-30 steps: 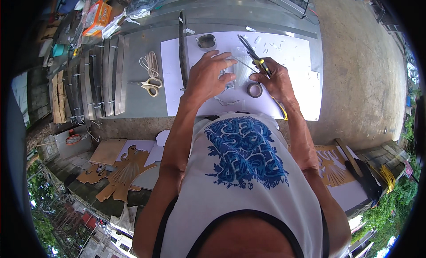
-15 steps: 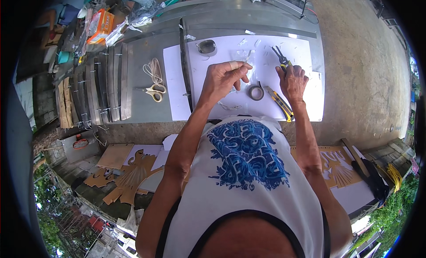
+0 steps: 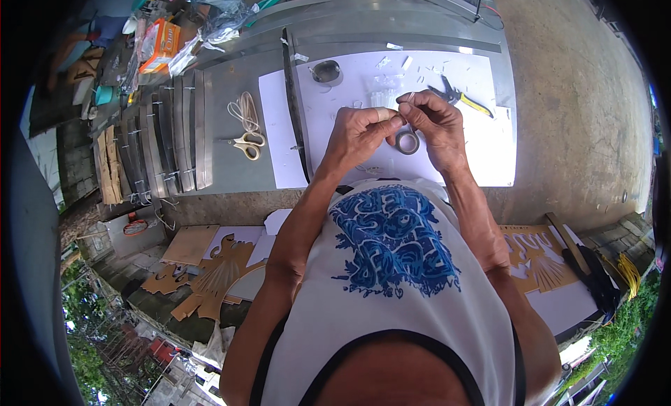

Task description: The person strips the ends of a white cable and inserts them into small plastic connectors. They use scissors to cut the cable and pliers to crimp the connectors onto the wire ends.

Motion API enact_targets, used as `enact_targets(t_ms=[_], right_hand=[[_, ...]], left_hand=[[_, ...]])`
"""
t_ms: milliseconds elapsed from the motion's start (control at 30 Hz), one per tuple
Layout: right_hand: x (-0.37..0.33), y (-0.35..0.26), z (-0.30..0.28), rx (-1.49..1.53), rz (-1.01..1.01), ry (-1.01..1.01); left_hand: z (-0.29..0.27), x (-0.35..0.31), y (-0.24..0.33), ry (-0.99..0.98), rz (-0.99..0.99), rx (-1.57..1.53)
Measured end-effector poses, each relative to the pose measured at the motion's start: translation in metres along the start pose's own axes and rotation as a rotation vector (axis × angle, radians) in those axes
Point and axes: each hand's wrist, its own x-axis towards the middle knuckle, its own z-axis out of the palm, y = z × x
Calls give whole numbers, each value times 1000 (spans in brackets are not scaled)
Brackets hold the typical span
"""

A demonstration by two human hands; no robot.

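My left hand [image 3: 358, 135] and my right hand [image 3: 436, 126] meet above the white sheet [image 3: 279, 170], fingertips pinched together. A small pale piece shows at the right fingertips, too small to name; whatever the left pinch holds is hidden. A pale band wraps one left finger. Just below the fingertips lies a roll of dark tape [image 3: 407, 142], and beyond them is a small clear plastic packet [image 3: 383, 97]. Pliers with yellow and black handles [image 3: 465, 100] rest apart from my right hand, their jaws toward the far left.
Left of the sheet lie scissors [image 3: 248, 146], a coil of pale cord [image 3: 243, 111] and a row of metal strips [image 3: 171, 137]. One long dark strip [image 3: 293, 105] crosses the sheet. A round dark object [image 3: 326, 72] sits farther back, with small clear scraps scattered nearby.
My right hand has let go of the pliers and moved left to meet my left hand. The pliers now lie turned on the sheet. The yellow cutter has gone out of sight.
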Motion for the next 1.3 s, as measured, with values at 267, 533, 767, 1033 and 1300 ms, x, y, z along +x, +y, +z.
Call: enact_targets(t_ms=[267, 533, 767, 1033, 1300], right_hand=[[2, -3, 1, -83, 68, 86], [3, -2, -6, -68, 14, 59], [1, -10, -6, -104, 37, 64], [-1, -18, -9, -348, -2, 59], [-6, -26, 2, -652, -167, -16]], left_hand=[[4, -7, 5, 27, -123, -84], [4, -6, -1, 42, -44, 9], [4, -8, -4, 61, 12, 121], [8, -9, -7, 176, 79, 183], [4, 3, 3, 237, 264, 110]])
